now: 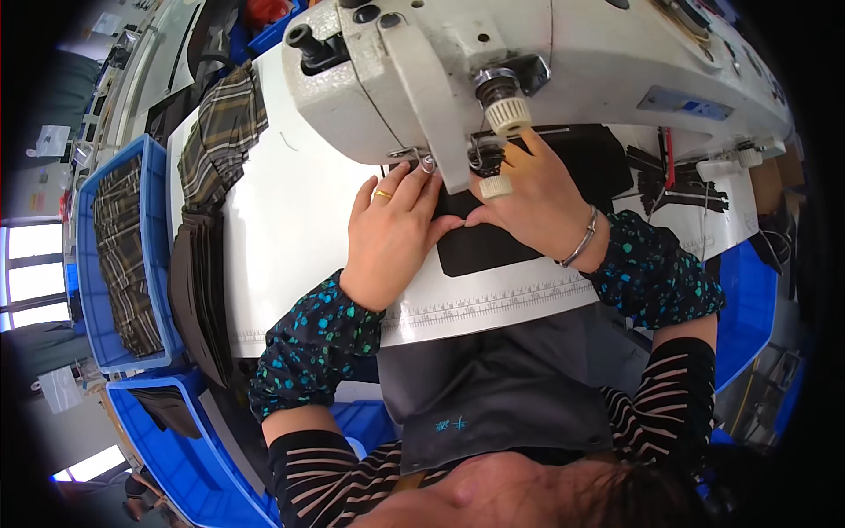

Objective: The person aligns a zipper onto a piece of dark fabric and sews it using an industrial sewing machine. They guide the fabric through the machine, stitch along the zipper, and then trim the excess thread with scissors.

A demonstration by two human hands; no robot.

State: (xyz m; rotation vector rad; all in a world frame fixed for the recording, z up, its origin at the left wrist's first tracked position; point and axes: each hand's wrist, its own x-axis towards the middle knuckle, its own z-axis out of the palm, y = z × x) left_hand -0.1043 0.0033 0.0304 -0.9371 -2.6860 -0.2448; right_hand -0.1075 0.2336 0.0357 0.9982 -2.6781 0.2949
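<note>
A black fabric piece (pixel 488 251) lies on the white table under the head of a sewing machine (pixel 352 106). My left hand (pixel 392 233) rests at the fabric's left edge, its fingers stretched toward the needle area and a gold ring on one of them. On the fabric's right part, my right hand (pixel 541 198) lies with its fingers extended, some of them behind the machine's cream knobs (pixel 508 114). Both thumbs point inward and nearly meet on the fabric. The machine head hides the needle and some fingertips.
Plaid fabric (pixel 224 128) and a stack of dark pieces (pixel 195 290) lie at the table's left. A blue crate (pixel 157 255) with plaid pieces stands beside them. Red-handled scissors (pixel 669 158) and black strips (pixel 695 195) lie right. A ruler scale (pixel 493 304) runs along the front edge.
</note>
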